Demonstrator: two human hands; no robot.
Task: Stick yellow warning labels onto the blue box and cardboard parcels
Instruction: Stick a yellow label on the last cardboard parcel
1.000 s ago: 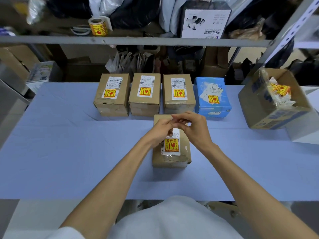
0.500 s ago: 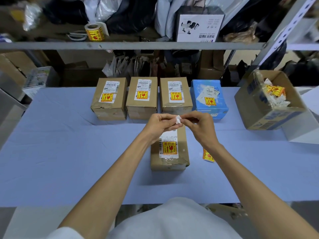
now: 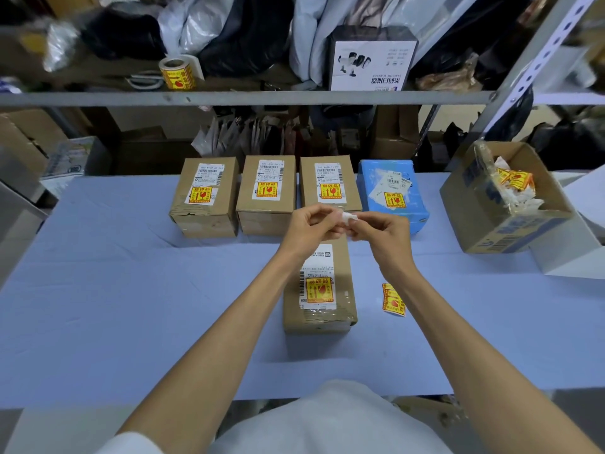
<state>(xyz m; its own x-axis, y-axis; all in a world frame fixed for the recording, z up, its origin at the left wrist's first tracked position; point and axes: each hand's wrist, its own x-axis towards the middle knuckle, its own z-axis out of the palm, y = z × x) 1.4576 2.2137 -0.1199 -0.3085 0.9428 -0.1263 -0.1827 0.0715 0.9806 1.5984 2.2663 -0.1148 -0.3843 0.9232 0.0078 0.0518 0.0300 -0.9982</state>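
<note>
My left hand (image 3: 309, 228) and my right hand (image 3: 381, 232) meet above the near cardboard parcel (image 3: 319, 314) and pinch a small white scrap of paper (image 3: 349, 216) between their fingertips. That parcel carries a yellow warning label (image 3: 318, 290). Behind it stand three cardboard parcels (image 3: 205, 198) (image 3: 266, 194) (image 3: 329, 188) and the blue box (image 3: 391, 194), each with a yellow label on top. A loose yellow label (image 3: 394, 299) lies on the table to the right of the near parcel.
An open cardboard box (image 3: 510, 224) at the right holds crumpled yellow and white label scraps. A roll of yellow labels (image 3: 176, 73) sits on the shelf above, beside scissors. The blue-covered table (image 3: 114, 290) ends near my body; a shelf post rises at upper right.
My hands have risen slightly and moved away from the near parcel, still pinching the white scrap. The loose yellow label to the right of the parcel has come into view.
</note>
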